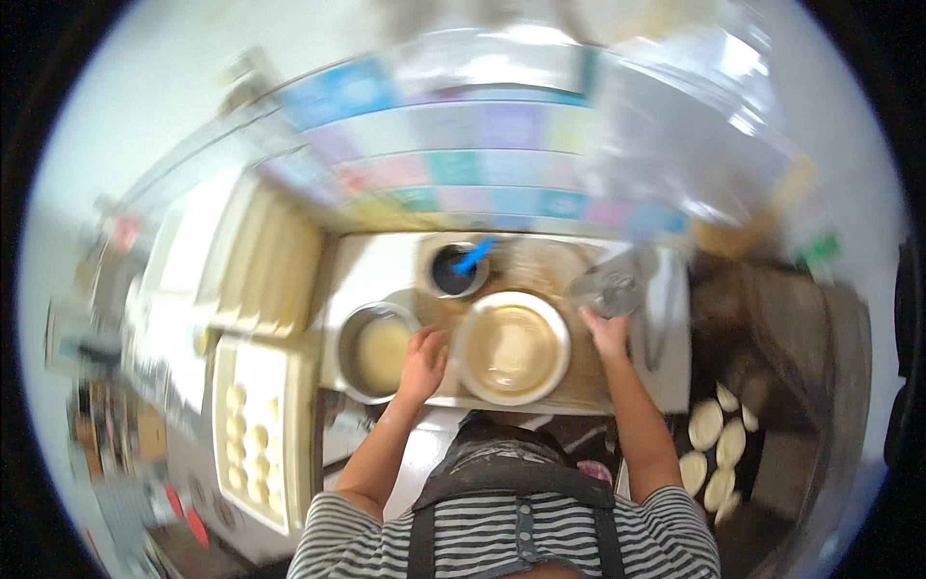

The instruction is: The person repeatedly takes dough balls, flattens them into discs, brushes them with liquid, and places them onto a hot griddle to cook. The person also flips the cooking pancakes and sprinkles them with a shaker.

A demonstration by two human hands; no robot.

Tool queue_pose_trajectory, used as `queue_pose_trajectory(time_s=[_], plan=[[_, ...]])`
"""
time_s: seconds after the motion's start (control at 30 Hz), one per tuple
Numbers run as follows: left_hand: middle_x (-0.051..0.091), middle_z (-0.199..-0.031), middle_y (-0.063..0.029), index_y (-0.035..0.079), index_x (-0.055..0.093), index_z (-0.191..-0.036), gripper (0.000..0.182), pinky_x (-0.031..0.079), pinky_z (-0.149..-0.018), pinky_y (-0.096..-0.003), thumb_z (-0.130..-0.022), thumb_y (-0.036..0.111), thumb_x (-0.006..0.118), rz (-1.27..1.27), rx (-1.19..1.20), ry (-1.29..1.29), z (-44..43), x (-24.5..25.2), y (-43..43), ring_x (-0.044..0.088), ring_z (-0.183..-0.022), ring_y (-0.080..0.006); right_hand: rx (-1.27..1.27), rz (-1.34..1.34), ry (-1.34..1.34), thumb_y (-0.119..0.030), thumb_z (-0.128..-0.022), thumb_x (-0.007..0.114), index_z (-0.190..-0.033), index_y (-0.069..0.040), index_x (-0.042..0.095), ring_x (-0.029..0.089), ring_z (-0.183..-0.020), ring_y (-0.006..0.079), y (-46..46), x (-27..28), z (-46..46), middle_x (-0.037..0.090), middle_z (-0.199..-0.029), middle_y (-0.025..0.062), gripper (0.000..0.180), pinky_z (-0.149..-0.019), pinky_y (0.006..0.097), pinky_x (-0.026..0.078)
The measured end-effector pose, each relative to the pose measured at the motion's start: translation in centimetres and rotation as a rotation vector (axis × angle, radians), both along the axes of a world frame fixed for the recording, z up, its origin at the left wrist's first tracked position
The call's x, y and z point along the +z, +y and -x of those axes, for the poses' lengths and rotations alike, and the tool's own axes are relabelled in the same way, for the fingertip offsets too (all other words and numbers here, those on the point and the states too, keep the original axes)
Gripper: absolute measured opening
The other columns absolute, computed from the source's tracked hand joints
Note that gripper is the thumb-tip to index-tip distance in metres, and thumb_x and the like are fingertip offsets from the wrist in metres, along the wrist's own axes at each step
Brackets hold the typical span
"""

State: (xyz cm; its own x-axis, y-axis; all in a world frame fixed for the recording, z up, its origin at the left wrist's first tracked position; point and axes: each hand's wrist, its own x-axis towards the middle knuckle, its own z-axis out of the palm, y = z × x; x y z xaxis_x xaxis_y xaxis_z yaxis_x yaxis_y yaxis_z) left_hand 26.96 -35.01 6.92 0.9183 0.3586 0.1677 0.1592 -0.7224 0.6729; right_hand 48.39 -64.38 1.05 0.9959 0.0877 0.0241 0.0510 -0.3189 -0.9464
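My left hand (425,362) hovers between a metal pot (347,340) and a white round bowl (561,362), its fingers loosely apart and holding nothing. Pale yellowish liquid (383,351) lies in the pot. Tan, shiny contents, either liquid or soft batter, fill much of the bowl (514,347). To the bowl's right, my right hand (608,333) grips the near edge of a grey, partly see-through container (615,286); blur hides its exact kind. Behind the bowl stands a smaller pot of dark contents (445,271), with a bright blue handle (477,255) leaning out.
Cream plastic trays (268,246) are stacked on the left. Below them, a tray (224,362) carries rows of pale dough balls (259,436). Flat pale dough rounds (731,443) lie on a dark surface at lower right. A colourful tiled wall (463,166) bounds the counter's back.
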Motion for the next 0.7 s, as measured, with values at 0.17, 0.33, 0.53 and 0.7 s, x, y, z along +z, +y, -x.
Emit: queue_pose_trajectory(time_s=[0.17, 0.33, 0.53, 0.7], plan=[[0.05, -0.119, -0.0187, 0.005, 0.055, -0.112, 0.034, 0.039, -0.095, -0.0422, -0.078, 0.007, 0.06, -0.251, 0.329, -0.075, 12.0, 2.3, 10.3, 0.047, -0.11, -0.037, -0.048, -0.037, -0.261, -0.015, -0.064, 0.08, -0.121, 0.003, 0.041, 0.053, -0.101, 0.0268, 8.5, -4.6, -7.3, 0.051, -0.117, 0.0169, 0.071, -0.086, 0.0375, 0.045], [0.052, -0.113, -0.0222, 0.0, 0.053, -0.112, 0.036, 0.039, -0.094, -0.0437, -0.077, 0.006, 0.06, -0.377, 0.959, -0.042, 25.7, -0.6, 24.7, 0.048, -0.107, -0.0378, -0.133, -0.579, 0.242, -0.005, -0.081, 0.065, -0.133, -0.005, 0.038, 0.054, -0.097, 0.025, 10.1, -7.2, -5.4, 0.053, -0.11, 0.011, 0.059, -0.084, 0.034, 0.046], [0.059, -0.1, -0.0251, -0.001, 0.054, -0.11, 0.032, 0.044, -0.086, -0.0442, -0.084, 0.017, 0.052, -0.262, 1.324, 0.167, 34.6, -6.4, 39.8, 0.056, -0.096, -0.0383, 0.453, -0.941, 0.682, -0.024, -0.088, 0.06, -0.124, -0.013, 0.05, 0.052, -0.075, 0.0064, 18.3, -1.5, -3.0, 0.055, -0.082, -0.0014, 0.039, -0.063, 0.0193, 0.043], [0.065, -0.096, -0.0145, 0.014, 0.055, -0.115, 0.041, 0.048, -0.074, -0.0423, -0.08, 0.034, 0.059, -0.402, 0.957, 0.76, 37.6, -9.1, 44.7, 0.062, -0.085, -0.0298, 0.704, 0.151, 0.06, -0.023, -0.078, 0.065, -0.084, -0.006, 0.061, 0.058, -0.067, 0.0191, 28.0, 4.1, -2.1, 0.061, -0.072, 0.0038, 0.018, -0.063, 0.0339, 0.046]])
